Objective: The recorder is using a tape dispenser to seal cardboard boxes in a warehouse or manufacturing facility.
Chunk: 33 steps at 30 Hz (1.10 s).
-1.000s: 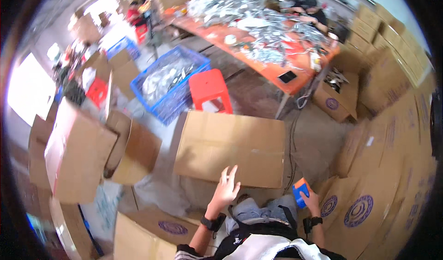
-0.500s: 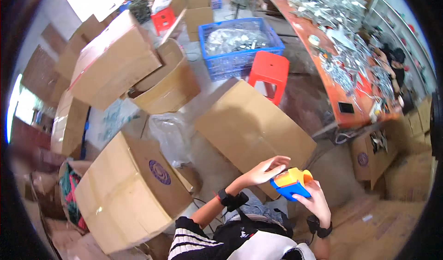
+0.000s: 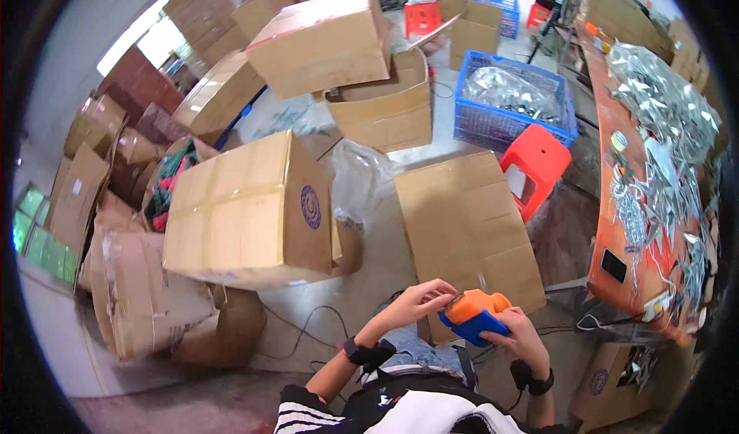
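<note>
In my right hand [image 3: 523,340] is a blue-and-orange object that looks like a hand-held tape dispenser [image 3: 476,316], gripped at its blue side with the thumb across it. My left hand [image 3: 422,299] is at its front end, thumb and fingers brought together in a pinch against the orange part; what lies between the fingertips is too small to make out. Just beyond both hands is a large flat-topped cardboard box [image 3: 469,230]. A dark band with a small device is strapped round each wrist.
A taped cardboard box [image 3: 231,211] stands at left, with clear plastic sheeting [image 3: 358,176] beside it. A red stool [image 3: 539,164] and blue crate [image 3: 500,126] are beyond. On the right, a wooden table [image 3: 612,203] holds silvery pieces and a phone [image 3: 613,266]. Cables [image 3: 300,330] cross the floor.
My view has turned left, so the boxes and table appear further right. My left fingers have closed in to the dispenser's front end, and the dispenser has tilted in my right hand.
</note>
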{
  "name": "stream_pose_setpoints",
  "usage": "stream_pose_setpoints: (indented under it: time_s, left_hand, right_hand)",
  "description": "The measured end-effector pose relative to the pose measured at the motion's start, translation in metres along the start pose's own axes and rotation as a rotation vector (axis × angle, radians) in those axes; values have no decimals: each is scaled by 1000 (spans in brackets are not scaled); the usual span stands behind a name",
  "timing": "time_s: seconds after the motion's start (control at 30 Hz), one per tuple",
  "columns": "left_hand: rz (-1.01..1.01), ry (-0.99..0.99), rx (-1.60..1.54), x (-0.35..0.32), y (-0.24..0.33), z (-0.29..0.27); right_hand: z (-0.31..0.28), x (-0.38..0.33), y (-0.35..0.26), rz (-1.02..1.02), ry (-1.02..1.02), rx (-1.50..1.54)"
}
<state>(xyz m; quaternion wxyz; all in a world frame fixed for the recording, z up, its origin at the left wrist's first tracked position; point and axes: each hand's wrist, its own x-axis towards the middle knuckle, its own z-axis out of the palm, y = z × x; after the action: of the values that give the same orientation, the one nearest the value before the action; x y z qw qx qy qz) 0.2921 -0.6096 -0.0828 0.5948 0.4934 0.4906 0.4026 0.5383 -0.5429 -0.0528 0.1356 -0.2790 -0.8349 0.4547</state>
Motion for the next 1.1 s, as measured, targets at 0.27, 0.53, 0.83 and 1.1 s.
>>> stream_pose_setpoints:
  time_s: [0.27,0.53,0.83,1.1]
  left_hand:
    - [126,306,177,-14,-6,-3]
    - [251,431,460,12,-15,-46]
    - [221,676,417,31,-29,-40]
    - [200,816,602,29,-27,33]
  right_hand:
    - [-3,30,-4,-61,-128,-87]
    - [5,65,-18,24,-83,-157]
    - [-10,85,-9,-59,-199,-354]
    - [-37,64,57,-372,-183,-237]
